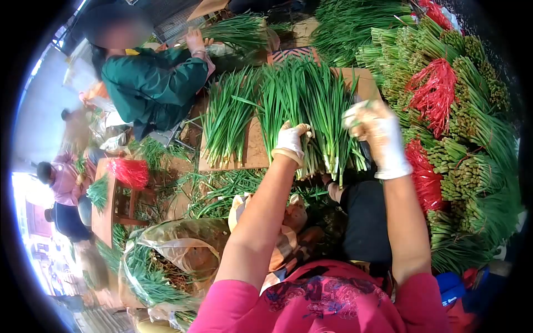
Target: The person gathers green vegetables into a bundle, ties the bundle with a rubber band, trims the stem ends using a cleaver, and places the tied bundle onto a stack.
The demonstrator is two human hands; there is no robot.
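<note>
In the head view, green stalks (pixel 327 111) lie on the worktop (pixel 255 147). At its near side, the left hand (pixel 291 141) touches them; toward its right edge, the right hand (pixel 376 132) is raised. Whether either grip is closed, I cannot tell. Stalks seem light, easily bruised; better hold the firmer pale ends (pixel 333 165).

White-gloved hands (pixel 291 140), pink floral-print shirt (pixel 319 311)
</note>
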